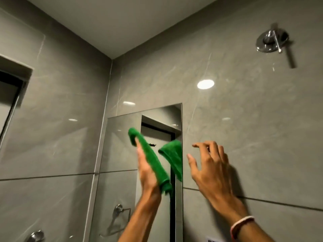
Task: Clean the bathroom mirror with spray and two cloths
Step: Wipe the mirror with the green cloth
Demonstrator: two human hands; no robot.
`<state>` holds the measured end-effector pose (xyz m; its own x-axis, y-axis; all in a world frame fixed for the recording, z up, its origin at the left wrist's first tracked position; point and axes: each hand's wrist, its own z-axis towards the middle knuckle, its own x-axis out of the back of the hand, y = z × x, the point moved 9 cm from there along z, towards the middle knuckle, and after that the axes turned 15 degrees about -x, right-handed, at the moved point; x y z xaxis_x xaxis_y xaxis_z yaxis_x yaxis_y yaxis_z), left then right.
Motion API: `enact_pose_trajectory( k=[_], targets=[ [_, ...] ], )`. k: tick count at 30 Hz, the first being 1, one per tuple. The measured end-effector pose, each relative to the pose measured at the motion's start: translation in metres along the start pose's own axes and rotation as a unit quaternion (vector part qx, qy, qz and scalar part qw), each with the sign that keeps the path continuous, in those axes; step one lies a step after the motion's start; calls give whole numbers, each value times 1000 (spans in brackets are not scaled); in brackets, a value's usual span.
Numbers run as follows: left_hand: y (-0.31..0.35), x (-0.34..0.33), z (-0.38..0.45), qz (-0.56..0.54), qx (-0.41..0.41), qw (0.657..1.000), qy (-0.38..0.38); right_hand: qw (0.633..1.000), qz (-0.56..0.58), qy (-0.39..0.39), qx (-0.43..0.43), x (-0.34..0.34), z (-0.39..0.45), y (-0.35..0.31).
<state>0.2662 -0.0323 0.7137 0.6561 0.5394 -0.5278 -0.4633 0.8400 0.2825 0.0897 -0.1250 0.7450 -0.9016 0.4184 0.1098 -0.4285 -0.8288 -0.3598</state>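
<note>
- Mirror (122, 154) hangs on a grey tiled wall (244, 119), seen from below; its right edge meets the tile.
- Left hand (146, 170) is raised flat against the glass, a green cloth (152, 159) draped over the fingers and down the palm; the grip is a flat press on the cloth, not a fist.
- Cloth's reflection shows at the mirror's right edge.
- Right hand (209, 165) hovers just beside that edge, over the tile, fingers spread wide and holding nothing.
- Band (240, 226) circles the right wrist.
- Chrome fitting (272, 41) sits high on the wall.
</note>
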Motion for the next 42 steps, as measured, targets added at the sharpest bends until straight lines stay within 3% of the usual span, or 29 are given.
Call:
enact_pose_trajectory(
  k=[2, 4, 6, 7, 10, 12, 17, 21, 24, 30, 33, 36, 42],
  targets=[
    [0, -66, 46, 164, -138, 964, -155, 992, -117, -4, 50, -13, 21, -1],
    [-27, -111, 73, 347, -205, 877, -263, 972, -214, -32, 94, -31, 32, -3],
    [-50, -120, 84, 438, -263, 814, -275, 950, -282, -39, 128, -49, 37, -1],
    [-53, -119, 86, 439, -296, 806, -264, 946, -292, -27, 140, -53, 38, 0],
    [-56, -105, 106, 423, -352, 801, -235, 940, -303, 18, 154, -60, 45, 2],
    [-63, -82, 142, 439, -338, 806, -210, 934, -308, 48, 173, -70, 49, 1],
    [-106, 40, 234, 469, -211, 851, -106, 928, -298, 118, 191, -91, 62, 9],
    [-153, 144, 246, 498, -70, 863, -41, 940, -251, 129, 191, -98, 70, 18],
    [-186, 221, 192, 503, 23, 864, 21, 941, -235, 156, 189, -99, 76, 20],
    [-231, 322, -34, 484, 234, 827, 166, 944, -238, 133, 187, -95, 69, 15],
    [-221, 296, -97, 440, 298, 819, 215, 943, -249, 125, 183, -78, 54, 2],
    [-199, 230, -113, 419, 301, 828, 223, 942, -264, 87, 188, -64, 42, -10],
    [-127, 42, 4, 410, 111, 902, 81, 923, -317, 28, 217, -53, 52, -4]
  ],
)
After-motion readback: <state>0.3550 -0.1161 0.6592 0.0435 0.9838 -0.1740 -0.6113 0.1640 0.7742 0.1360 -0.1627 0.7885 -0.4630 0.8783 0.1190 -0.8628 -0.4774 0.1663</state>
